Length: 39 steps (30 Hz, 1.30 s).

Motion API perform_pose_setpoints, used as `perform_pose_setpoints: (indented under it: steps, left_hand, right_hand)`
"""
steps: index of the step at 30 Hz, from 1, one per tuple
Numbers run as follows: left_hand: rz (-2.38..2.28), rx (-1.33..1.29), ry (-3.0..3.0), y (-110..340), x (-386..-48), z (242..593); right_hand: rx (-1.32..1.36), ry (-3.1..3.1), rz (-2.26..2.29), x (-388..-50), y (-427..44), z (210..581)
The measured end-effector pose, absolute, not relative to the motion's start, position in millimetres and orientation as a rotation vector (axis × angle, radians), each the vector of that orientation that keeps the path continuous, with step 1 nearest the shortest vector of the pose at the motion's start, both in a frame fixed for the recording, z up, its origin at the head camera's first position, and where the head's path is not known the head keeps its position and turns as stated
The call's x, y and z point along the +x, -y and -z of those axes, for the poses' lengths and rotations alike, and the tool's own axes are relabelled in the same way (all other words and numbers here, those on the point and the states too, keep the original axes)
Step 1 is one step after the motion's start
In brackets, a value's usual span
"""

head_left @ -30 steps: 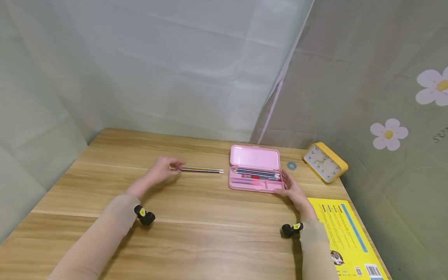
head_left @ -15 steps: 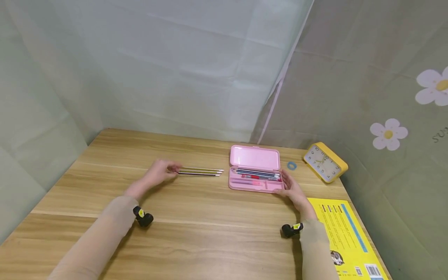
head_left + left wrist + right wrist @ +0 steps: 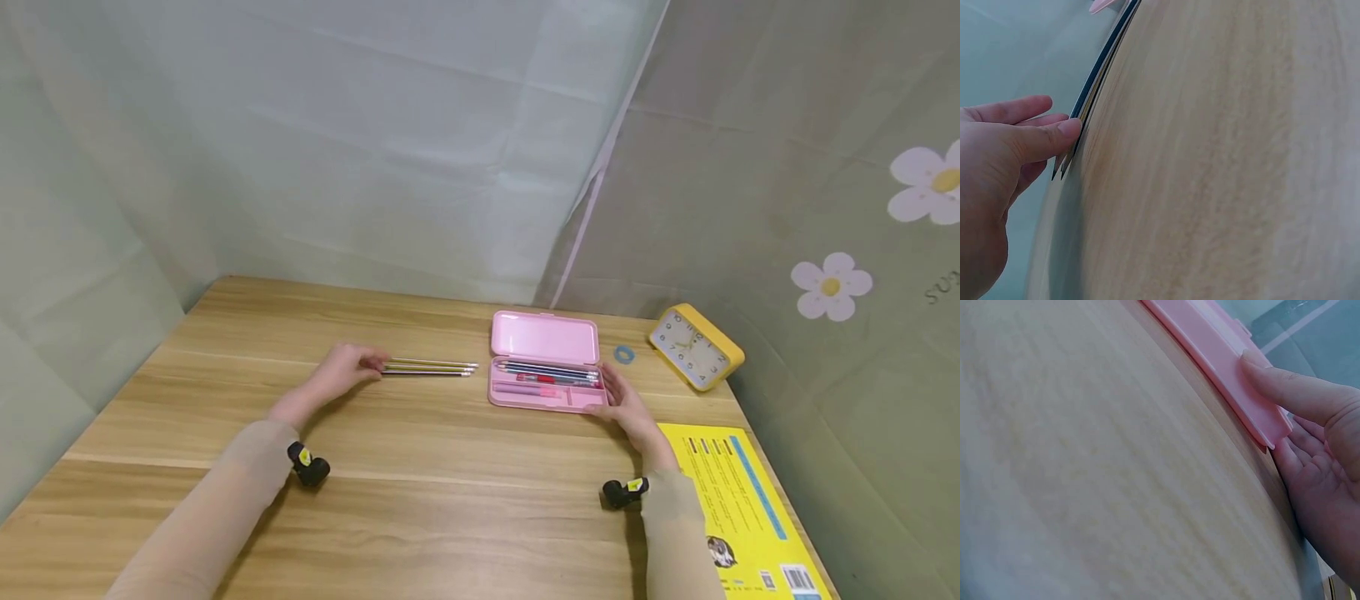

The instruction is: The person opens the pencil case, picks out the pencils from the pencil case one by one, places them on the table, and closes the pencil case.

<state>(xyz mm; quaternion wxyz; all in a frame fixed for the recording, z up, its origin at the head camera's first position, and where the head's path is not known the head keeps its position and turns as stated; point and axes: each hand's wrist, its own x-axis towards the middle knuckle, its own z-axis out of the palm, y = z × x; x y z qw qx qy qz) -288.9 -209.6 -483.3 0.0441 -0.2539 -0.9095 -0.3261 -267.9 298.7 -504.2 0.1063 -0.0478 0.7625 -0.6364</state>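
A few slim wooden pencils [image 3: 431,369], dark and yellowish with pale eraser ends, lie between a person's two hands, sharpened tips by the left hand [image 3: 341,371] and erasers toward the right. The left hand has them pinched near the points, thumb on the near side and fingers behind, with only the pencils' thickness between

Just past the eraser ends, apart from them, sits an open rectangular pink plastic pencil case [image 3: 536,406]. The right hand [image 3: 630,410] grips its end, opened about as wide as the case is deep, thumb at the near corner and fingertips at the far one

Judging by the layout, the work appears partway along. Inside the case, left of the right hand, are dark pencils with white ends [image 3: 547,368], a red-and-clear plastic pen [image 3: 534,379] and a slim lilac-and-pink pen [image 3: 525,388]; the pencils at the left hand are outside it. The hinged pink lid [image 3: 545,337] is folded back on the side away from the hands, so closing it appears undone too

Farther out, a small blue ring [image 3: 624,361] lies just beyond the right hand's fingers, a yellow box-shaped alarm clock [image 3: 690,350] tilts to that hand's right, and a yellow printed book [image 3: 738,508] lies beside the right forearm, all on a wood-grain table [image 3: 420,475] beneath both hands
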Motion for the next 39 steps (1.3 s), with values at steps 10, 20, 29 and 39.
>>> perform_pose_setpoints:
  steps: [10,20,29,39]
  left_hand:
    - [0.955,-0.775,2.762,206.0,-289.7,485.8]
    - [0.951,-0.761,2.767,205.7,-290.5,485.6]
    - [0.944,-0.765,2.766,207.1,-292.1,488.2]
    - [0.901,-0.779,2.751,204.9,-291.5,487.5]
  right_hand:
    - [-0.139,-2.259,1.855,-266.9,-298.2,502.6]
    - [-0.129,-2.25,1.87,-265.4,-297.6,500.7]
    - [-0.127,-2.247,1.876,-265.1,-297.6,501.1]
    - [-0.121,-2.247,1.871,-263.6,-296.7,498.5]
